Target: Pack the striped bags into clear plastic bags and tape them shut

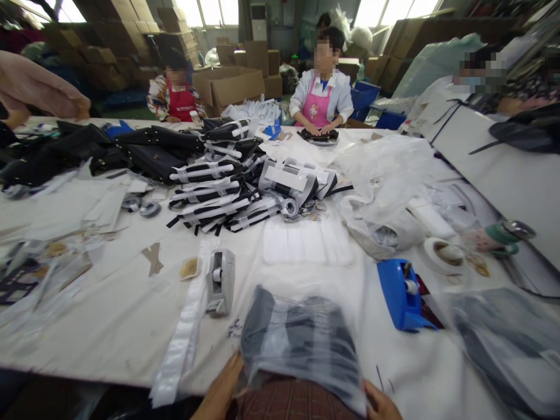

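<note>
In front of me, at the table's near edge, a clear plastic bag (pixel 301 344) holds a dark folded item with pale strips across it, perhaps a handbag. My left hand (pixel 224 385) is closed on the plastic bag's lower left edge, its fingertips partly hidden. At the lower right corner, my right hand (pixel 380 402) grips the same plastic. A grey tape dispenser (pixel 221 283) stands left of the bag, and a blue tape dispenser (pixel 402 294) stands to its right. Long translucent plastic strips (pixel 181 338) lie beside the grey dispenser and hang over the edge.
Black bags wrapped with white strips (pixel 214 192) are piled mid-table, with loose black bags (pixel 153 149) farther left. A wide tape roll (pixel 441 255), a flask (pixel 503 233) and another plastic-covered dark item (pixel 507 344) are at right. Across the table, a person in a pink apron (pixel 321 105) handles a black item.
</note>
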The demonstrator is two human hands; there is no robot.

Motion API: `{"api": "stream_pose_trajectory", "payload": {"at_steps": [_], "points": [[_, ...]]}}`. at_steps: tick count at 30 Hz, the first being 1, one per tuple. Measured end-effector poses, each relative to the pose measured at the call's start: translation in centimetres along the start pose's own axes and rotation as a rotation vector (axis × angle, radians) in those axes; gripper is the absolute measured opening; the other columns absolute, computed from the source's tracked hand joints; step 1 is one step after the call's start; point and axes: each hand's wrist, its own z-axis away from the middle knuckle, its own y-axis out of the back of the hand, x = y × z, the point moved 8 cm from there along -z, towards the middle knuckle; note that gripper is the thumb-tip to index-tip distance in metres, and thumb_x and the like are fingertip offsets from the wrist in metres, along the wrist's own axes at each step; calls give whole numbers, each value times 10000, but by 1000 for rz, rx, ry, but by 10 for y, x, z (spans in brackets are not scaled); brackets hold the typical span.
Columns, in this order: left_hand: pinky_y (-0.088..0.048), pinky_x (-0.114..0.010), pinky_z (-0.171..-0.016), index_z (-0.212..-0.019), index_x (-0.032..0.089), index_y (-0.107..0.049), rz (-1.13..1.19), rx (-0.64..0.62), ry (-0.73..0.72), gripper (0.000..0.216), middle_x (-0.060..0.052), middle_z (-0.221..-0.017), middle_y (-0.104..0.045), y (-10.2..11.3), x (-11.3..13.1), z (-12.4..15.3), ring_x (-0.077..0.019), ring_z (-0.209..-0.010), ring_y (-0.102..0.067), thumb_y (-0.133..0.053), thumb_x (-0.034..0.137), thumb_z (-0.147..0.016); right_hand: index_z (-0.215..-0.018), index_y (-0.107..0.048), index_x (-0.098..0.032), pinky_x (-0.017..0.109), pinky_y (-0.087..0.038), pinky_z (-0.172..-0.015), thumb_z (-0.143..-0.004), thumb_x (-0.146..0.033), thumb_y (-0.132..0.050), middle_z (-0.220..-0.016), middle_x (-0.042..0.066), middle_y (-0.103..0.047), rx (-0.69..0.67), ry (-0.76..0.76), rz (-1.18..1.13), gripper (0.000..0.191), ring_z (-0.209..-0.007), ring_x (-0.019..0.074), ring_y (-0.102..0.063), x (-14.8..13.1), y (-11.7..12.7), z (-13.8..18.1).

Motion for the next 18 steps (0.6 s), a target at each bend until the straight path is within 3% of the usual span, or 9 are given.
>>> {"api": "stream_pose_trajectory", "payload": {"at_steps": [2, 4, 7, 11, 14, 16, 18], "points": [[-493, -393, -956, -1024, 279, -654, 34, -4, -66, 271, -77, -1201, -635, 3, 19, -14, -273, -1109, -598, -694, 387, -779, -691, -683, -229, 389, -503, -901, -542, -314, -715, -801, 21, -724, 13, 54, -14, 174, -936, 315, -645, -25, -3, -13], [-494, -400, -919, -953, 243, -640, 60, 55, -104, 205, -94, -1074, -669, 15, 41, -29, -281, -1038, -622, -583, 399, -834, -713, -667, -218, 375, -520, -823, -603, -360, -644, -763, 23, -713, 63, 120, -69, 181, -833, 284, -650, -59, 0, -26], [-506, -349, -742, -813, 229, -551, -1, 120, -98, 175, -50, -790, -652, 28, 61, -40, -238, -781, -648, -451, 346, -897, -782, -641, -204, 342, -540, -728, -647, -392, -634, -778, 26, -701, 150, 199, -170, 231, -766, 242, -645, -93, 17, -35], [-478, -297, -583, -829, 226, -509, -186, 208, -182, 159, -13, -676, -615, 33, 59, -17, -203, -616, -635, -382, 220, -924, -734, -587, -227, 326, -538, -625, -582, -393, -643, -706, 2, -671, 280, 180, -57, 233, -693, 232, -651, -73, 45, -22], [-513, -289, -674, -934, 215, -547, -267, 319, -521, 143, -36, -777, -655, 27, 87, 15, -191, -728, -665, -404, 207, -947, -790, -578, -230, 333, -518, -620, -644, -430, -588, -654, -12, -641, 344, 172, 98, 248, -610, 214, -637, -55, 50, -13], [-523, -258, -713, -989, 215, -560, -258, 195, -765, 151, -29, -804, -671, 3, 122, 26, -166, -756, -665, -415, 195, -949, -813, -570, -228, 334, -500, -626, -689, -431, -554, -644, -12, -614, 394, 232, 183, 239, -592, 204, -613, -63, 48, -10], [-531, -225, -719, -1021, 213, -571, -256, -33, -887, 167, -20, -842, -688, -31, 158, 23, -145, -767, -666, -421, 203, -949, -759, -550, -232, 326, -475, -616, -710, -421, -546, -635, -11, -570, 441, 357, 268, 195, -586, 192, -569, -82, 46, -7]]}}
